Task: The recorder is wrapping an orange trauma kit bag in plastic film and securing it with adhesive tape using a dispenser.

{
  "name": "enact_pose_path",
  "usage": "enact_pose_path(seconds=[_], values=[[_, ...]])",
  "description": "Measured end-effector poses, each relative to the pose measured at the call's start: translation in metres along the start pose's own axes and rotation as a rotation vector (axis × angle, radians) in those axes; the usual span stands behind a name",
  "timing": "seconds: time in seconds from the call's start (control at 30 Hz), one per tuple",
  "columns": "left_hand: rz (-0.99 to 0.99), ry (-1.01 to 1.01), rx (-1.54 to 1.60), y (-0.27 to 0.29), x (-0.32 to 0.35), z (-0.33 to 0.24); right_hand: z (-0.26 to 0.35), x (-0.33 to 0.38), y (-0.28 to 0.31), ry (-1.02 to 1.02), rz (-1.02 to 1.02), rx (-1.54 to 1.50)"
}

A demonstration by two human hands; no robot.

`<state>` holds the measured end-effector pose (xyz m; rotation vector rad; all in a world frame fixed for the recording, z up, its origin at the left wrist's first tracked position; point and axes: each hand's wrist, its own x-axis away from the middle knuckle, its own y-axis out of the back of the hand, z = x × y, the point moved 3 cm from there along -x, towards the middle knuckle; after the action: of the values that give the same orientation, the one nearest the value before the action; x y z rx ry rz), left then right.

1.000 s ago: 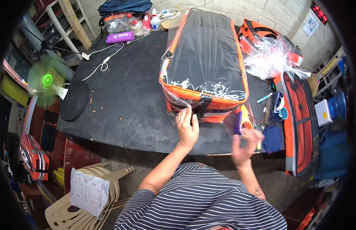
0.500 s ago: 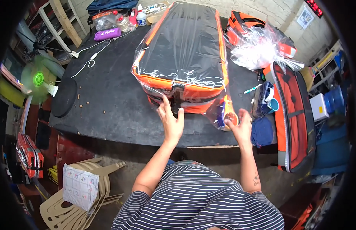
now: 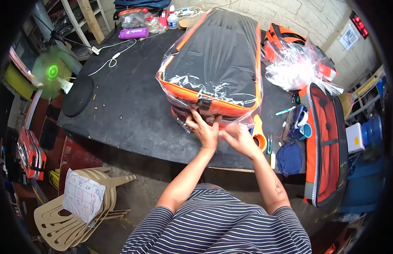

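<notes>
A long black and orange bag [image 3: 219, 55] wrapped in clear plastic film lies on the dark table [image 3: 128, 114]. My left hand [image 3: 204, 130] presses against the near end of the bag, fingers on the film. My right hand [image 3: 239, 139] is beside it, pinching the loose film at the bag's lower right corner. An orange tape dispenser [image 3: 259, 134] lies on the table just right of my right hand.
Another orange and black bag [image 3: 327, 144] stands at the right edge, with a crumpled plastic sheet [image 3: 298, 67] behind it. A dark blue pouch [image 3: 289, 158], a black disc [image 3: 78, 95], a green fan [image 3: 50, 72], bottles [image 3: 139, 31] and stacked plastic chairs [image 3: 73, 211] are around.
The view has come closer to the bag. My right hand moved left off the tape dispenser onto the film, and both hands now meet at the bag's near end.
</notes>
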<state>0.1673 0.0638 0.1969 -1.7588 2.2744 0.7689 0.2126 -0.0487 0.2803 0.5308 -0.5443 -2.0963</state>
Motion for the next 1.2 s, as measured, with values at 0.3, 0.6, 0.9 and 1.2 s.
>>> enact_pose_path(seconds=[0.3, 0.6, 0.9, 1.2], values=[[0.21, -0.111, 0.188, 0.015, 0.001, 0.002, -0.012, -0.057, -0.016, -0.259, 0.109, -0.444], [-0.212, 0.047, 0.265, -0.017, -0.008, 0.021, 0.002, -0.015, -0.035, -0.1, -0.074, 0.14], [-0.21, 0.034, 0.25, -0.022, -0.007, 0.02, -0.06, 0.115, 0.038, -0.182, -0.679, 0.332], [-0.235, 0.061, 0.31, -0.023, -0.002, 0.024, -0.095, 0.059, 0.027, -0.603, -0.402, 0.811]])
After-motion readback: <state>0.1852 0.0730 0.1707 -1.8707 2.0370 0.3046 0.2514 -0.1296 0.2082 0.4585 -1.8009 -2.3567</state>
